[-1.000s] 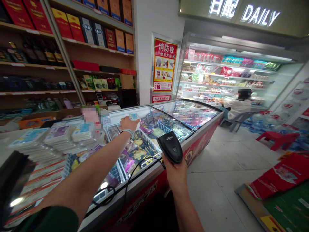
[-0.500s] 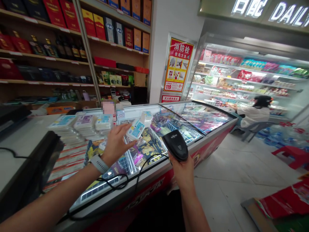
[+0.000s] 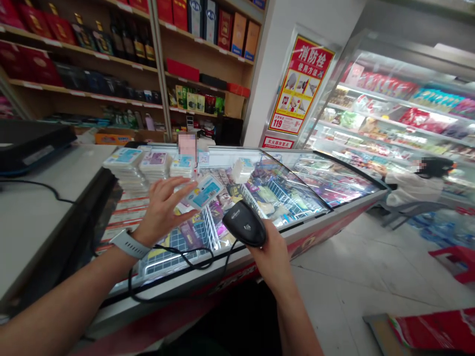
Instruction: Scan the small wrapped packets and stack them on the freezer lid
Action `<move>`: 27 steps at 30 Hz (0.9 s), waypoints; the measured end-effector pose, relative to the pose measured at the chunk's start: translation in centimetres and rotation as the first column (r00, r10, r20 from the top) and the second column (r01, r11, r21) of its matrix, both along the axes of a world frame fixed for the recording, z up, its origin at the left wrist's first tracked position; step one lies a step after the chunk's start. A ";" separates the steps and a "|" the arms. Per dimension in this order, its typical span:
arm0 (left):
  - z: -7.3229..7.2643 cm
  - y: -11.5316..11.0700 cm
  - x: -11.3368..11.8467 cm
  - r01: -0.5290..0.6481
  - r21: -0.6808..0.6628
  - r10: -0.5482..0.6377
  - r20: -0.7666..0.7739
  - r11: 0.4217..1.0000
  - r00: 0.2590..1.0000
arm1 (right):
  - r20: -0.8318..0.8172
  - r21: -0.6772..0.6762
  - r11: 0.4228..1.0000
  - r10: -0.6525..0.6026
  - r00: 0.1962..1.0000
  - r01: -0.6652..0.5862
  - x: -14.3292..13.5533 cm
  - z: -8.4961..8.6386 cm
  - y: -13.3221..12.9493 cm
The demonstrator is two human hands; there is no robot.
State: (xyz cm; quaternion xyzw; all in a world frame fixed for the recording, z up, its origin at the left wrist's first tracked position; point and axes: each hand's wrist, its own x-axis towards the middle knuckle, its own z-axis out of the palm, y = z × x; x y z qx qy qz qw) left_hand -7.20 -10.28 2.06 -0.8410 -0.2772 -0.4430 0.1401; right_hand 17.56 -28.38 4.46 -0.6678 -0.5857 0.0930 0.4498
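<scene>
My left hand (image 3: 163,207), with a pale watch band (image 3: 131,243) on its wrist, grips the edge of a flat clear-wrapped pack with a blue label (image 3: 206,192) between thumb and fingers. What the pack contains I cannot make out. My right hand (image 3: 272,252) is wrapped round a black barcode scanner (image 3: 245,223), its head towards the pack. From the scanner a black cable (image 3: 200,267) loops over the front of the glass-topped freezer (image 3: 297,222). Stacks of similar packs (image 3: 126,170) stand behind my left hand, and a smaller pack stack (image 3: 243,169) is on the glass.
A black device (image 3: 33,146) sits on the counter (image 3: 70,198) at left. Shelves of boxes and bottles (image 3: 122,47) line the back. On the right, a person (image 3: 415,183) sits by a lit display fridge (image 3: 389,118). A red stool (image 3: 456,264) stands on the floor.
My view has turned slightly left and down. The left hand and its pack have drawn away from the small stack. The scanner has moved left, closer to the pack.
</scene>
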 end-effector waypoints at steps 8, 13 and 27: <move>0.0 -0.6 -0.5 -0.010 -0.104 0.012 0.020 0.995 1.000 | 0.035 -0.043 0.999 0.010 0.999 -0.009 -0.9 0.0 0.5; 0.3 -1.1 -0.4 -0.027 -0.209 0.034 0.032 0.978 0.999 | 0.039 -0.043 0.999 0.011 0.999 -0.010 -1.0 0.2 0.5; 0.6 -1.4 -0.3 -0.031 -0.204 0.038 0.027 0.978 0.999 | 0.040 -0.049 0.999 0.007 0.999 -0.005 -0.9 -0.1 0.6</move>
